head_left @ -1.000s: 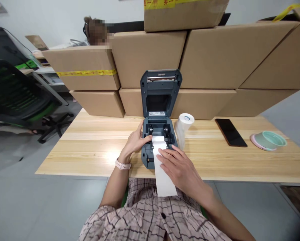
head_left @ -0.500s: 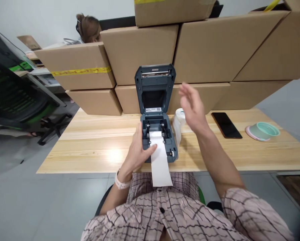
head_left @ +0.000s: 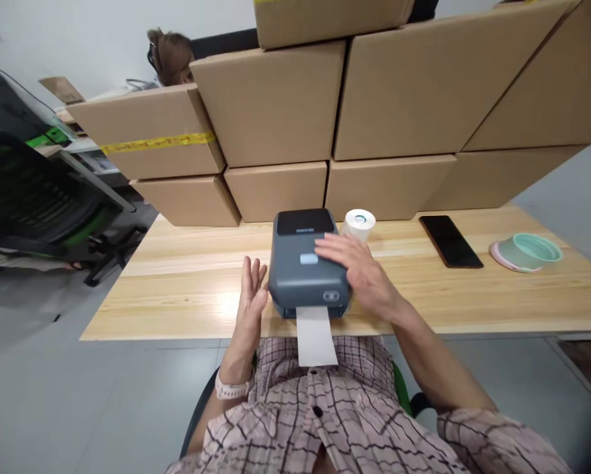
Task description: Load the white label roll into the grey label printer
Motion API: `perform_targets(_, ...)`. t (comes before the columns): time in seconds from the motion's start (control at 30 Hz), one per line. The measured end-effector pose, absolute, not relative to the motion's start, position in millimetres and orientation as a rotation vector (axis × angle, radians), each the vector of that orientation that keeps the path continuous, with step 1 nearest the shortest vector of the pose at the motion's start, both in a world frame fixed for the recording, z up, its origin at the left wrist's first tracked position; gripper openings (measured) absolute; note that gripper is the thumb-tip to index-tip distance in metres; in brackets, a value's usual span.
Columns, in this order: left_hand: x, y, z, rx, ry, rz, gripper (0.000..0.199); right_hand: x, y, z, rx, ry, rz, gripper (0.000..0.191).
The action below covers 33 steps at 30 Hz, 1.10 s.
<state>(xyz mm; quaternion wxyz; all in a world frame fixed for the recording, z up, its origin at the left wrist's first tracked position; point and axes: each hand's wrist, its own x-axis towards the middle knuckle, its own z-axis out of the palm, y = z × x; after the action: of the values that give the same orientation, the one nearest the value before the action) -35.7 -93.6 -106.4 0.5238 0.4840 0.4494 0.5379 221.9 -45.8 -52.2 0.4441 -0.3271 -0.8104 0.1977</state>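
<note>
A dark blue-grey printer stands on the wooden table with its lid down. From its front slot a white paper strip hangs over the table edge towards my lap. My left hand is beside the printer's left side, fingers apart and raised, holding nothing. My right hand lies with fingers stretched out over the right part of the lid. Just behind it, at the printer's right, stands a white paper roll, partly hidden by the hand.
Stacked cardboard boxes line the back of the table. On the right are a black phone and a green round container. A person's head shows behind the boxes; an office chair is at the left.
The printer's lid has swung down from upright to closed. My right hand has come down onto the lid. My left hand has left the paper and moved to the printer's left side.
</note>
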Motion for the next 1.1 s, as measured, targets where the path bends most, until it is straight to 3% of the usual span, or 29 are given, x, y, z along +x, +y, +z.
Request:
perform_targets(0.27,-6.3,-80.0,-98.2,1.128,1.175,1.218,0.112,215.7,-82.5,-86.5,-0.949,-2.021,0.352,0.043)
perform_targets(0.6,-8.8,-88.3,-101.9,1.199,1.167,1.27,0.1,203.9,-84.8,-91.0,-1.015,-2.043,0.216,0.047)
perform_targets(0.83,-9.2,-123.3,-129.8,1.161,1.101,1.225,0.113,200.9,-80.8,-65.3,-1.057,-2.274,0.027,0.041)
perform_targets(0.97,-2.9,-134.5,-131.3,1.139,1.062,1.178,0.121,204.3,-77.6,-73.8,-1.001,-2.269,0.116,0.043)
perform_targets(1.1,-4.0,-135.0,-129.7,1.174,1.106,1.183,0.102,208.8,-95.4,-106.7,-1.074,-2.066,0.237,0.054)
